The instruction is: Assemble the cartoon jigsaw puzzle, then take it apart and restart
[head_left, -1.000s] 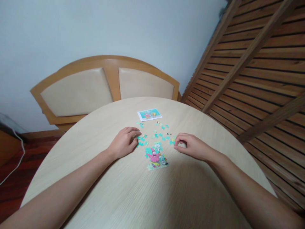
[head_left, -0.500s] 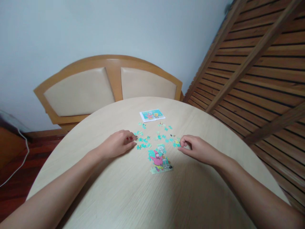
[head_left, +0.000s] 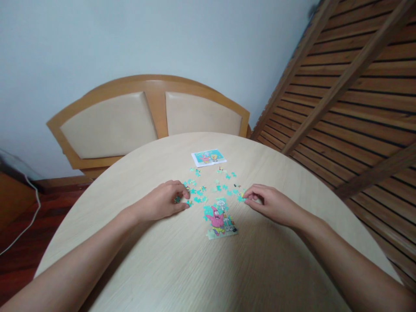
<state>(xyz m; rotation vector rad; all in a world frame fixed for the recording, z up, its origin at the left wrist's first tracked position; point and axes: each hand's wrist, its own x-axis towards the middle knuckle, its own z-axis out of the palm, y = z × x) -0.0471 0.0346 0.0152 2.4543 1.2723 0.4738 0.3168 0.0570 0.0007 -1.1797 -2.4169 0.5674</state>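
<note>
My left hand (head_left: 165,199) rests at the left of the loose puzzle pieces (head_left: 197,190), fingers curled and thumb tip against a small teal puzzle piece (head_left: 190,203). On the right, my right hand (head_left: 264,203) has its thumb and index finger closed at the edge of a teal and yellow puzzle piece (head_left: 241,198). Its other fingers are folded in. Between and just below the hands lies a partly joined puzzle (head_left: 218,220) showing a pink starfish figure and a pale teal figure. Its upper and right edges are uneven.
Behind the loose pieces lies a picture sheet (head_left: 209,157) with the cartoon figures. All of this is on a round pale wooden table (head_left: 156,264). A cushioned chair (head_left: 110,125) stands at the far side, and a slatted wooden screen (head_left: 351,99) at the right.
My left hand has shifted slightly down and right, onto a piece at the pile's near left. My right thumb and index finger have drawn slightly left, closer to the piece there.
</note>
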